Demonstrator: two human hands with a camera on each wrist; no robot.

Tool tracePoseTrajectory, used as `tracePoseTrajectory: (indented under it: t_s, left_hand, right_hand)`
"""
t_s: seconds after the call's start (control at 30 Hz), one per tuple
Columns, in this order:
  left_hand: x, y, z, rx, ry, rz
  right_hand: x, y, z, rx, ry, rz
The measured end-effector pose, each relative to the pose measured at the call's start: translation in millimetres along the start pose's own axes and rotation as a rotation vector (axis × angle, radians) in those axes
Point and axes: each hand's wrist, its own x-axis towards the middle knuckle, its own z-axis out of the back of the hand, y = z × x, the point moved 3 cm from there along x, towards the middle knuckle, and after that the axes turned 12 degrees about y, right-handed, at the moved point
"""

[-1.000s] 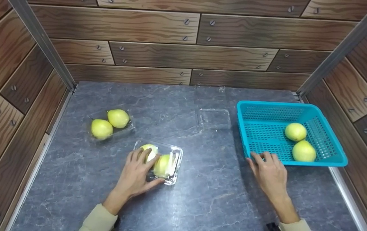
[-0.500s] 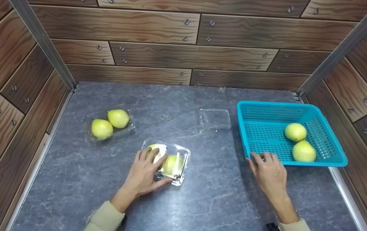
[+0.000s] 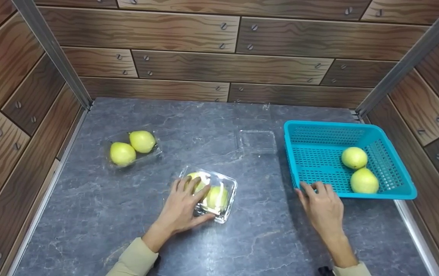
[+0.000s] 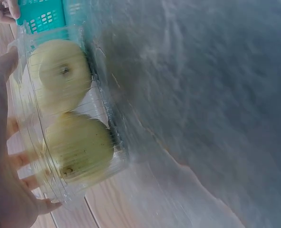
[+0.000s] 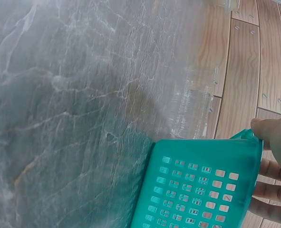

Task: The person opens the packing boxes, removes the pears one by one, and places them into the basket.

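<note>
Firstly, the left hand point(image 3: 181, 209), at the lower centre of the frame, is found laid over a clear container point(image 3: 225, 182), its fingers spread across the lid and its thumb set at the near edge, so that the pack is gripped between them. Two pears point(image 3: 216, 198) are seen through the plastic. Whether the base is lifted could not be established, nor whether the lid is fastened. For sound handling, it is judged that the pack should be held level, with pressure placed on the rims; the thin lid would likely buckle. At lower right, the rim of a teal basket point(image 3: 315, 161) is pinched by the right hand point(image 3: 323, 211), by which it can be steadied. Two loose pears point(image 3: 364, 181) are noted inside. Farther out, two further pears point(image 3: 122, 154) are recorded at left in a second container point(image 3: 154, 151); a third container point(image 3: 257, 142) is left open near the basket. The counter point(image 3: 254, 249), grey and veined, is enclosed by plank-patterned panels point(image 3: 181, 63), with metal posts point(image 3: 50, 53) at upper left and upper right.
</note>
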Motion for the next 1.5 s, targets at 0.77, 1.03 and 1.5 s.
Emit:
tracePoseTrajectory:
  t_s: [0.77, 1.03, 1.5]
  left_hand:
    - [27.1, -16.0, -7.3, -0.002, 0.076, -0.052]
    - [33.6, -17.1, -8.7, -0.004, 0.087, -0.066]
    - [36.2, -15.2, -7.7, 0.025, 0.128, -0.088]
  right_hand:
    - [-1.2, -0.1, -0.2, -0.008, -0.005, -0.002]
    - [-0.6, 0.5, 0.4, 0.003, -0.008, -0.006]
    - [-0.7, 0.1, 0.6, -0.011, 0.008, -0.008]
